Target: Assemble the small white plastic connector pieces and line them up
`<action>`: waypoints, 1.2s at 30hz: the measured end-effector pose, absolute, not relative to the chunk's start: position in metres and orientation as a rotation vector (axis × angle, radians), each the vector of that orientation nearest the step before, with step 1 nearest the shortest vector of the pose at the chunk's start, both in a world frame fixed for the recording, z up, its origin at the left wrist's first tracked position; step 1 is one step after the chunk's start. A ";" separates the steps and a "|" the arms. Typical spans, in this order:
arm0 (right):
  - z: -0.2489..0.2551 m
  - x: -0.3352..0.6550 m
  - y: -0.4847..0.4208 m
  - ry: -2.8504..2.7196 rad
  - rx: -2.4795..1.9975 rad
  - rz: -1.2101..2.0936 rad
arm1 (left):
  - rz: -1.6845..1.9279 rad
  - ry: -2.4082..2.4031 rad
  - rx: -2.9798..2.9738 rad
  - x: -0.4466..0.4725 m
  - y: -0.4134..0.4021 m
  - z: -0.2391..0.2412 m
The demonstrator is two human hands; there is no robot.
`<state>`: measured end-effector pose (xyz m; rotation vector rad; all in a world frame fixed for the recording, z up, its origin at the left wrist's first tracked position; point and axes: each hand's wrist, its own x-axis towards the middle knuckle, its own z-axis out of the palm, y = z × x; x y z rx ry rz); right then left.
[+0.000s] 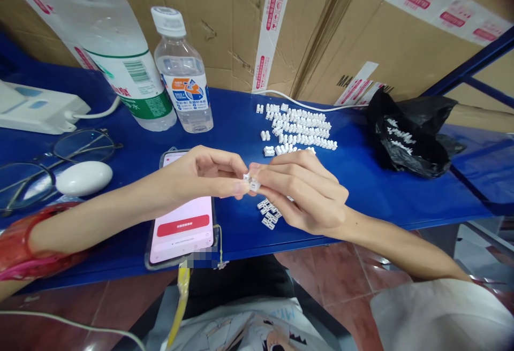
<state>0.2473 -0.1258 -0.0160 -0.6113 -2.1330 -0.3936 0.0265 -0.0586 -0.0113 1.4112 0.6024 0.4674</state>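
My left hand [204, 174] and my right hand [305, 190] meet above the blue table [401, 190], both pinching one small white plastic connector [252, 182] between thumb and fingertips. Under my right hand lies a small cluster of the same white parts [268, 213]. Farther back, several rows of white connectors [299, 126] are laid out neatly on the table. My left forearm crosses over a phone [180, 230] with a pink screen and a red button.
Two clear water bottles [184, 73] stand at the back left beside a white power strip [36, 107]. Glasses [48, 163] and a white mouse [83, 178] lie at the left. A black plastic bag [409, 131] holds more white parts at the right. Cardboard boxes [321, 24] wall the back.
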 end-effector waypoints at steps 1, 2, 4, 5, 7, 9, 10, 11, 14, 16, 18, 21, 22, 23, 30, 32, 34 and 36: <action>-0.016 0.247 -0.126 -2.128 -0.591 -0.390 | 0.468 0.603 1.418 0.026 -0.059 -0.012; -0.016 0.247 -0.125 -2.124 -0.572 -0.385 | 0.470 0.603 1.422 0.026 -0.059 -0.012; -0.017 0.247 -0.124 -2.126 -0.567 -0.364 | 0.480 0.596 1.419 0.026 -0.059 -0.012; -0.016 0.247 -0.124 -2.128 -0.574 -0.349 | 0.488 0.585 1.415 0.026 -0.060 -0.012; -0.016 0.247 -0.123 -2.113 -0.580 -0.323 | 0.504 0.550 1.403 0.027 -0.062 -0.010; -0.015 0.248 -0.123 -2.083 -0.574 -0.324 | 0.525 0.530 1.392 0.027 -0.065 -0.006; -0.015 0.248 -0.123 -2.074 -0.569 -0.338 | 0.535 0.533 1.391 0.027 -0.067 -0.004; -0.015 0.248 -0.123 -2.071 -0.565 -0.355 | 0.542 0.556 1.394 0.027 -0.069 -0.002; -0.014 0.249 -0.125 -2.082 -0.585 -0.394 | 0.555 0.588 1.437 0.027 -0.072 0.002; -0.015 0.249 -0.126 -2.079 -0.597 -0.417 | 0.565 0.566 1.465 0.027 -0.072 0.001; -0.015 0.249 -0.126 -2.080 -0.598 -0.440 | 0.565 0.523 1.502 0.027 -0.069 -0.002; -0.017 0.249 -0.127 -2.095 -0.580 -0.467 | 0.563 0.463 1.561 0.027 -0.064 -0.007; -0.017 0.249 -0.127 -2.101 -0.567 -0.481 | 0.567 0.453 1.577 0.026 -0.063 -0.008; -0.017 0.248 -0.127 -2.101 -0.556 -0.490 | 0.571 0.449 1.592 0.026 -0.063 -0.009; -0.012 0.252 -0.124 -2.130 -0.582 0.019 | 0.551 0.467 1.654 0.024 -0.067 -0.002; -0.010 0.254 -0.123 -2.153 -0.592 0.271 | 0.529 0.455 1.660 0.024 -0.067 0.000; -0.007 0.255 -0.122 -2.168 -0.613 0.415 | 0.508 0.485 1.636 0.024 -0.068 0.001; -0.003 0.257 -0.120 -2.181 -0.630 0.456 | 0.498 0.544 1.608 0.025 -0.069 0.002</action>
